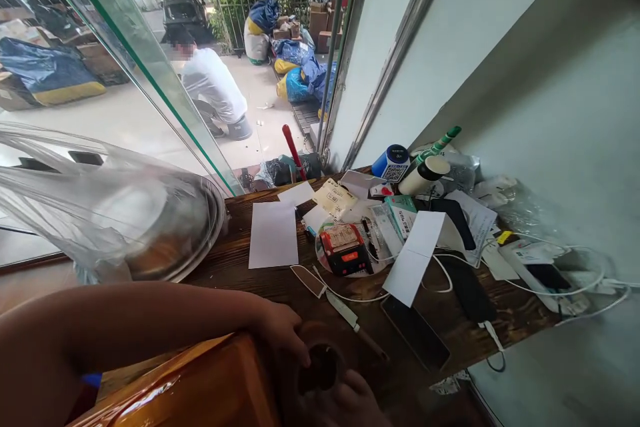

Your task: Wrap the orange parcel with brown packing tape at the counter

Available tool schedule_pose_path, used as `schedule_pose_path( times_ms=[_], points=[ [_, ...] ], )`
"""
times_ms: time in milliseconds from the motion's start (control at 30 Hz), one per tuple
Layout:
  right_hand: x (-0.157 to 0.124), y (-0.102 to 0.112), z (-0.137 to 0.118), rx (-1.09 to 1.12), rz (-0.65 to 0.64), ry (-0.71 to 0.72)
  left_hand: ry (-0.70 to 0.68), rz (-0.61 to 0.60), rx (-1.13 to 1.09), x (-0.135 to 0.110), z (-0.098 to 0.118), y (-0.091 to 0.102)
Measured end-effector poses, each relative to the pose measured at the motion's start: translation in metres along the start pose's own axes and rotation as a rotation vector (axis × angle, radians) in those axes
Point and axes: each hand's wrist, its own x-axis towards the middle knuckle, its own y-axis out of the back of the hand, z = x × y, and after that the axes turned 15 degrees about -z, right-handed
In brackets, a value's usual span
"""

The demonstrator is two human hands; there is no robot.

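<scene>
Low in the view, my left hand [283, 330] reaches across from the left and curls over a dark, round-mouthed container [323, 367], its thumb at the rim. On the opposite side, my right hand [357, 400] has its fingers bent against the same rim. The container's lower part lies in shadow, and I cannot make out what is inside. Just beyond it on the dark wooden table [240, 287] lies a knife [345, 310] with a wooden handle. A glossy orange-brown surface [200, 390] sits under my left forearm.
Right of the knife lies a dark phone [420, 333], partly under folded white paper [415, 257]. Papers, a red-black box [345, 250], cables and a power strip [545, 273] clutter the back. A plastic-covered metal tray [215, 233] stands left. Outside the glass, a person crouches.
</scene>
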Motion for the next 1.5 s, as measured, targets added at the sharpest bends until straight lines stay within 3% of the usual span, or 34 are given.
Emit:
schedule_pose_path(
  times_ms=[67, 133, 200, 300, 400, 467, 567, 667, 767, 867, 967, 1067, 1167, 1267, 1367, 1433, 1500],
  points=[
    [0.014, 0.021, 0.005, 0.076, -0.014, 0.056, -0.005, 0.238, -0.084, 0.002, -0.003, 0.004],
    [0.035, 0.043, 0.007, 0.285, 0.031, 0.106, -0.021, 0.419, -0.144, 0.002, -0.013, 0.011],
    [0.063, 0.061, 0.001, 0.582, 0.061, 0.136, -0.056, 0.488, -0.151, -0.002, -0.026, 0.022],
    [0.118, 0.073, -0.019, 0.909, -0.048, -0.016, -0.154, 0.564, -0.058, -0.02, -0.052, 0.043],
    [0.167, 0.071, -0.033, 1.012, -0.234, -0.196, -0.163, 0.705, 0.119, -0.049, -0.078, 0.063],
    [0.186, 0.071, -0.032, 1.008, -0.329, -0.135, -0.09, 0.782, 0.24, -0.069, -0.088, 0.072],
    [0.193, 0.078, -0.022, 0.929, -0.399, 0.007, -0.007, 0.763, 0.362, -0.092, -0.093, 0.074],
    [0.175, 0.087, -0.017, 0.901, -0.425, -0.01, -0.017, 0.695, 0.377, -0.098, -0.094, 0.064],
    [0.138, 0.088, -0.013, 0.972, -0.419, -0.069, -0.055, 0.587, 0.354, -0.093, -0.099, 0.051],
    [0.103, 0.076, 0.0, 0.893, -0.338, -0.119, -0.121, 0.458, 0.329, -0.087, -0.109, 0.04],
    [0.087, 0.05, 0.026, 0.731, -0.297, -0.078, -0.16, 0.408, 0.308, -0.088, -0.122, 0.031],
    [0.084, 0.023, 0.052, 0.706, -0.33, -0.075, -0.092, 0.467, 0.239, -0.094, -0.141, 0.016],
    [0.088, 0.013, 0.065, 0.726, -0.331, -0.119, -0.025, 0.667, -0.014, -0.089, -0.164, -0.011],
    [0.102, 0.03, 0.056, 0.775, -0.339, -0.061, -0.145, 0.841, -0.306, -0.07, -0.183, -0.045],
    [0.121, 0.062, 0.032, 0.829, -0.48, 0.007, -0.199, 0.909, -0.431, -0.061, -0.191, -0.068],
    [0.128, 0.076, 0.021, 0.842, -0.563, 0.009, -0.163, 0.878, -0.437, -0.073, -0.194, -0.075],
    [0.129, 0.076, 0.02, 0.866, -0.566, 0.082, -0.13, 0.84, -0.372, -0.1, -0.198, -0.078]
  ],
)
